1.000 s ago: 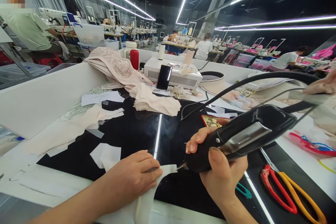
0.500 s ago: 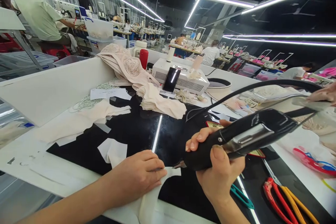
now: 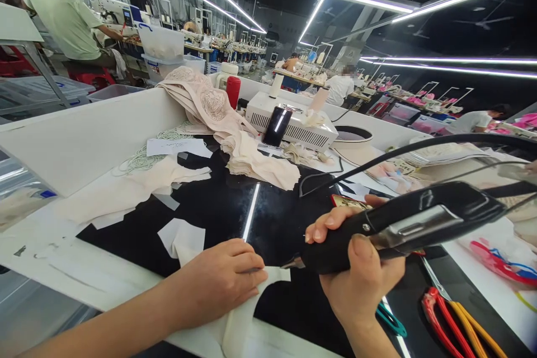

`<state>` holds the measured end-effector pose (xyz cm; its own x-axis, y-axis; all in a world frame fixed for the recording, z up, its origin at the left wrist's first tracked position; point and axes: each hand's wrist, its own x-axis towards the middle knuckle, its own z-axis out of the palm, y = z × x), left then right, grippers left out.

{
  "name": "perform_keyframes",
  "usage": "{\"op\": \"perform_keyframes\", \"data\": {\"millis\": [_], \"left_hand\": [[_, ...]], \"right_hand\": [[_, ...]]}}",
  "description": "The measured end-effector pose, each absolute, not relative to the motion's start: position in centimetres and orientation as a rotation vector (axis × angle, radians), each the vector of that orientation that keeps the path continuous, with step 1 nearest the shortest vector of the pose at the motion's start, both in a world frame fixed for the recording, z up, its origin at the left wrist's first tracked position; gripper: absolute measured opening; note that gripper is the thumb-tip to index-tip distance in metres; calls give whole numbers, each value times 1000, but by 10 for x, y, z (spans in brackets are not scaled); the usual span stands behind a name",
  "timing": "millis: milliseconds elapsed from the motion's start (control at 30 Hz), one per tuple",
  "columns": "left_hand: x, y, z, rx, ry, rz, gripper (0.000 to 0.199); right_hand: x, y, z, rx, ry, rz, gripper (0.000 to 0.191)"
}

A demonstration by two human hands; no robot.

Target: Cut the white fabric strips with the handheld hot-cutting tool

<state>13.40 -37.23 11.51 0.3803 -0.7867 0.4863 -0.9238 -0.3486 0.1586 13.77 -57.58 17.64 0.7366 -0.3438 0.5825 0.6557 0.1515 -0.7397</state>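
Observation:
My left hand [image 3: 229, 277] rests palm down with its fingers together, pinning a narrow cream fabric piece [image 3: 239, 327] near the front of the black table surface [image 3: 289, 313]. The fabric's end shows past my fingertips. My right hand [image 3: 356, 274] is wrapped around a black hand-held power tool [image 3: 423, 218] with a metal lever on its side and a thick cable. Its pointed metal tip [image 3: 295, 263] is just above the fabric's end; whether they touch I cannot tell. White paper [image 3: 184, 235] lies beyond my left hand.
Red-and-orange-handled scissors [image 3: 448, 313] and a teal tool [image 3: 390, 319] lie to the right. Stacked cream fabric [image 3: 260, 162], a phone [image 3: 277, 126] and a white vented box [image 3: 293, 117] stand farther back. A person in pale green [image 3: 62, 22] sits at the far left.
My right hand and the tool have moved slightly right, drawing the tip a little away from my left fingers. My left hand stays on the fabric.

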Motion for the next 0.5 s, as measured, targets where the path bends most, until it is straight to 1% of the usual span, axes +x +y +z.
{"op": "perform_keyframes", "data": {"millis": [100,300,500], "left_hand": [[134,-372,115,2237,-1488,478,15],[135,-371,112,2214,-1480,453,18],[134,-370,113,2199,-1467,465,16]], "right_hand": [[138,-578,175,-1239,-306,-740,42],[137,-577,177,-1247,-279,-736,36],[128,-575,181,-1161,-317,-702,45]]}}
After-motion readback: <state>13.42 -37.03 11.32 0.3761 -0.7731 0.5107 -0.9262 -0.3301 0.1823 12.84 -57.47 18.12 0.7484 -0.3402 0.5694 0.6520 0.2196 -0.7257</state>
